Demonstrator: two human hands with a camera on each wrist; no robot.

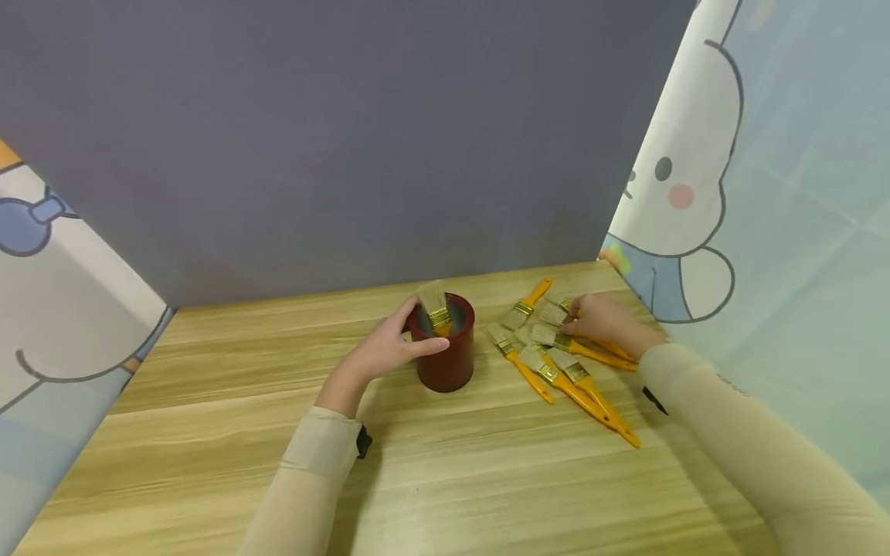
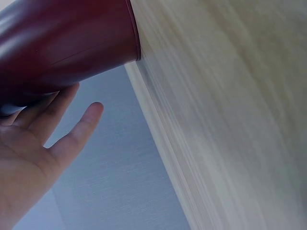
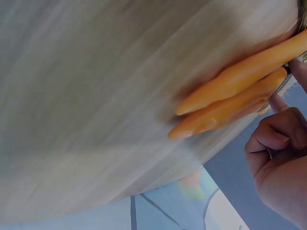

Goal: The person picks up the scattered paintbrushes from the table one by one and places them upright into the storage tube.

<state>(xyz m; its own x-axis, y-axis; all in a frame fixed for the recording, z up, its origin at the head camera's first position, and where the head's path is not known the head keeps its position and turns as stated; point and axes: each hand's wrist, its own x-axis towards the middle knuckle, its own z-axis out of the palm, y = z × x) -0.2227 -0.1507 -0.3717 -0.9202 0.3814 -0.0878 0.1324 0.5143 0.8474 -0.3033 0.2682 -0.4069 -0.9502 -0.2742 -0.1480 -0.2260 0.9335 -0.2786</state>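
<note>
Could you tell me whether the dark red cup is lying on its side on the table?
No, in the head view the dark red cup stands upright on the wooden table, with one brush standing bristles-up inside it.

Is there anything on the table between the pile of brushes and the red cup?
Nothing visible. Bare table lies between the brushes under the right hand and the red cup. The left hand holds the cup's far side, away from the pile.
</note>
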